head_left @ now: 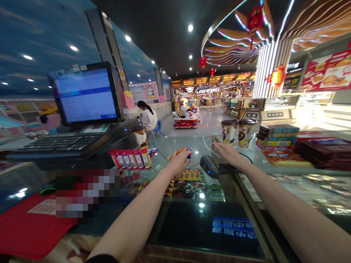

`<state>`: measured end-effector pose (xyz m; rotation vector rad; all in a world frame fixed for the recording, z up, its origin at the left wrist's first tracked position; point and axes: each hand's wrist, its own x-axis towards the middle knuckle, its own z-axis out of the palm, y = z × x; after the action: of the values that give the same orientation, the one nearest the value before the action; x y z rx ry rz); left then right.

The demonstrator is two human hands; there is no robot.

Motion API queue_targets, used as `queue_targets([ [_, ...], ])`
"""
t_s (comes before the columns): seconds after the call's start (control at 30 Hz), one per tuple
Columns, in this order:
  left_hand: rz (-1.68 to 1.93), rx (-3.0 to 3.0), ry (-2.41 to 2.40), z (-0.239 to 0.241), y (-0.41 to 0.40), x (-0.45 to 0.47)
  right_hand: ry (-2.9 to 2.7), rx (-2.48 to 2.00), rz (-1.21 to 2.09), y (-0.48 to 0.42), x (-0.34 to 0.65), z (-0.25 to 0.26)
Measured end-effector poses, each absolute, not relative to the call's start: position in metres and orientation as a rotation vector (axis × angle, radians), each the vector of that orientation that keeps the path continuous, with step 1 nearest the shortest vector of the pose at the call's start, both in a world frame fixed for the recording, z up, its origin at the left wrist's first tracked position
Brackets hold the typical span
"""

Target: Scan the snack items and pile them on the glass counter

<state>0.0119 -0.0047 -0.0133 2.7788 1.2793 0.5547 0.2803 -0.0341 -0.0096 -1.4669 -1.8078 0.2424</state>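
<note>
My left hand (179,160) reaches over the glass counter (181,142) and closes on a small orange snack packet (181,151) with a purple end. My right hand (229,153) stretches forward with fingers flat and spread, resting on the glass just behind a black barcode scanner (210,166). Two brown-lidded paper cups (238,132) stand a little beyond its fingertips.
A monitor (86,93) and keyboard (59,144) sit at the left, with a row of red sachets (131,159) and another cup (140,136) nearby. Stacked boxes (276,137) and dark packets (325,151) lie at the right. A seated person (148,117) is beyond the counter.
</note>
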Motion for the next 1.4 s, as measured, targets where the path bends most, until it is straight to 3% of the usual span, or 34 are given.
queue_targets([
  [0.77, 1.257, 2.012, 0.991, -0.01, 0.008, 0.029, -1.85, -1.556, 0.258, -0.044, 0.276, 0.001],
  [1.07, 1.214, 1.904, 0.737, 0.0, -0.012, 0.047, -1.824, -1.243, 0.283, -0.05, 0.265, 0.006],
  [1.4, 1.227, 1.797, 0.676, 0.006, -0.02, 0.05, -1.774, -1.183, 0.314, -0.055, 0.264, 0.01],
])
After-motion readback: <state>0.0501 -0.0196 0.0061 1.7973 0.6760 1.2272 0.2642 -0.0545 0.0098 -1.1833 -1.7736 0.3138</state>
